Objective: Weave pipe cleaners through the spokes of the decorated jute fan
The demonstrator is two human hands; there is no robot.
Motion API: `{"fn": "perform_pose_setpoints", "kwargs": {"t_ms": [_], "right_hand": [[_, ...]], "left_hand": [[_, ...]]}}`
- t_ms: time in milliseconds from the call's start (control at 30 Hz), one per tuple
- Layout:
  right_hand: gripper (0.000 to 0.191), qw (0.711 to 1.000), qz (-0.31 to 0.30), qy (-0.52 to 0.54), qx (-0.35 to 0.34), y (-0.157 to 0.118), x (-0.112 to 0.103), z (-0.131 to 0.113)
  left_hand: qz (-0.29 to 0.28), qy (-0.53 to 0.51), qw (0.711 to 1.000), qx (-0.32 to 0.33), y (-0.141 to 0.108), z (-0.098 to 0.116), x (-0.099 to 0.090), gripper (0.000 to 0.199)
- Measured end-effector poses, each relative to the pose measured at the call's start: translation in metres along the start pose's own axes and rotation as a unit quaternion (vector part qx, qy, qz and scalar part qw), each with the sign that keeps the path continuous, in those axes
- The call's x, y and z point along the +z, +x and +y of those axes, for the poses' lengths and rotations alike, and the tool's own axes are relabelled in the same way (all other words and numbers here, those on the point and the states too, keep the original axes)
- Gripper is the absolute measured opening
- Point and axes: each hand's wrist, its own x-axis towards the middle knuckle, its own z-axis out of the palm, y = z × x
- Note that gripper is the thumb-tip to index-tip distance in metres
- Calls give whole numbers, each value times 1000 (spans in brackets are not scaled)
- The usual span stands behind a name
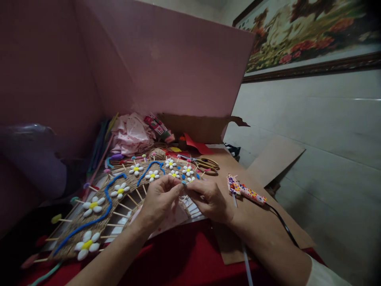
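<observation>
My left hand (162, 196) and my right hand (210, 200) meet fingertip to fingertip, both pinched at a small light-blue piece (183, 182). What that piece is made of I cannot make out. Beneath and behind them lies an arch-shaped, twine-wrapped craft (99, 228). It carries white daisies with yellow centres, such as one daisy (93, 205), and a wavy blue strip (108, 198). Wooden sticks with coloured tips, one a yellow-green tip (56, 218), stick out around its outer edge. Small blue dots (179, 176) sit near the daisies by my fingers.
A flower-patterned glue gun (247, 192) lies on cardboard (285, 220) at the right, its black cord trailing forward. Gold-handled scissors (208, 165), a twine ball (157, 154), red paper (198, 143) and crumpled pink cloth (132, 133) lie behind the arch. A pink panel (166, 59) stands at the back.
</observation>
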Motion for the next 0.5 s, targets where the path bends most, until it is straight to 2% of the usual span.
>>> {"fn": "perform_pose_setpoints", "kwargs": {"t_ms": [133,233,367,500], "right_hand": [[15,998,-38,-39,-29,-1,-2,-4],[13,994,-63,-57,-69,-2,-3,-4],[16,990,-63,-77,-102,-3,-5,-1],[17,990,-45,-67,-119,-2,-7,-1]], "left_hand": [[45,80,995,46,0,-6,-2,11],[50,158,982,90,-1,-7,-3,7],[-9,234,968,93,-4,-1,-3,9],[-66,200,975,69,-5,3,-5,10]]}}
